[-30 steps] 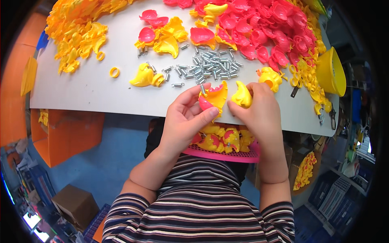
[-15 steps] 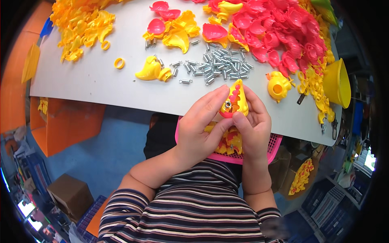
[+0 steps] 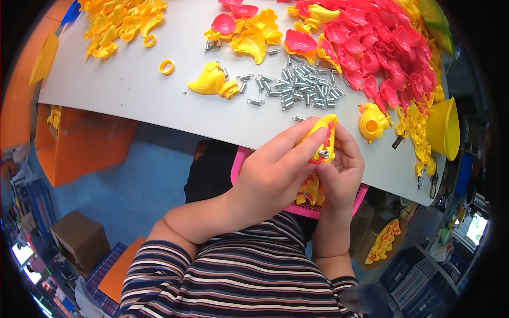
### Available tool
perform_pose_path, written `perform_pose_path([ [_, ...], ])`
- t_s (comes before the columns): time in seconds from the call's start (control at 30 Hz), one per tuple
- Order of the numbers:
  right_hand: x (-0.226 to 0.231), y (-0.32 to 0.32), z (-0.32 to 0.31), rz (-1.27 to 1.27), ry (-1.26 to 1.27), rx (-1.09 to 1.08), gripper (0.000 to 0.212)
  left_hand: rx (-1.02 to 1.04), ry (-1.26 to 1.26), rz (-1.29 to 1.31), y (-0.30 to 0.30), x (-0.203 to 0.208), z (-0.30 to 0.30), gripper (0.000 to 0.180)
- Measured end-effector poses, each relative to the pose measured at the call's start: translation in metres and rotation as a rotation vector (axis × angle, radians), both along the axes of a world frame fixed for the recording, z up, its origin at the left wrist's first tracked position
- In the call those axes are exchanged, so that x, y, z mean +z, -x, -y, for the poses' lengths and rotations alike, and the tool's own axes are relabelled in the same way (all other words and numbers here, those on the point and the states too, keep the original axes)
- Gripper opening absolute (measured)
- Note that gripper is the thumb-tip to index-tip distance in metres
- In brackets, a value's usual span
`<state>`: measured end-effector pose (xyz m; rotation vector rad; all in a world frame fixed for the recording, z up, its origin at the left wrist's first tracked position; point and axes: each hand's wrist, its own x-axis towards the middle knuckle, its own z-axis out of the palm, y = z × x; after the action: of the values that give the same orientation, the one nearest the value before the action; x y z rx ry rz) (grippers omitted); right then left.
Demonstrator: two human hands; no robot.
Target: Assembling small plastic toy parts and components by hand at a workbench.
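Observation:
Both hands grip one yellow plastic shell piece [image 3: 331,127] with red-pink parts inside and a small metal spring [image 3: 323,153] at its lower end. My left hand [image 3: 268,180] pinches it from the left, thumb and index finger pressing over its open side. My right hand [image 3: 344,172] wraps round the right side, the thumb close below the spring. Fingers hide much of the shell. Under the hands, a pink basket [image 3: 237,167] on my lap holds yellow and red pieces [image 3: 310,191]. Just beyond the fingers lies a loose spring [image 3: 299,118].
A pile of metal springs [image 3: 305,87] lies mid-table. Red-pink shells [image 3: 382,53] heap at the far right, yellow shells [image 3: 124,21] at the far left. A round yellow body [image 3: 374,123] and a yellow cup [image 3: 444,129] stand right. An orange bin [image 3: 87,146] is left, below the table edge.
The shell piece has turned and tilted to the right, its open side now seen more edge-on. My left fingers have moved over its opening. The whole view has shifted slightly.

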<state>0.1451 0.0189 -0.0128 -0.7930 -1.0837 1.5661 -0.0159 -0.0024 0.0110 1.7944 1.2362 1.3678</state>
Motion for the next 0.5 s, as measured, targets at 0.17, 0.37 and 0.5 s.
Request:
perform_pose_path([
  [0.17, -0.015, -0.014, 0.000, -0.063, -0.028, -0.012, 0.075, 0.009, -0.031, -0.070, -0.004, 0.005, 0.000, 0.052],
  [0.37, -0.005, -0.010, -0.004, -0.016, -0.089, -0.024, 0.080, 0.067, -0.096, -0.090, -0.011, 0.006, 0.001, 0.049],
  [0.5, 0.003, -0.008, -0.006, 0.177, -0.091, -0.037, 0.088, 0.076, -0.102, -0.090, -0.011, 0.006, 0.001, 0.049],
])
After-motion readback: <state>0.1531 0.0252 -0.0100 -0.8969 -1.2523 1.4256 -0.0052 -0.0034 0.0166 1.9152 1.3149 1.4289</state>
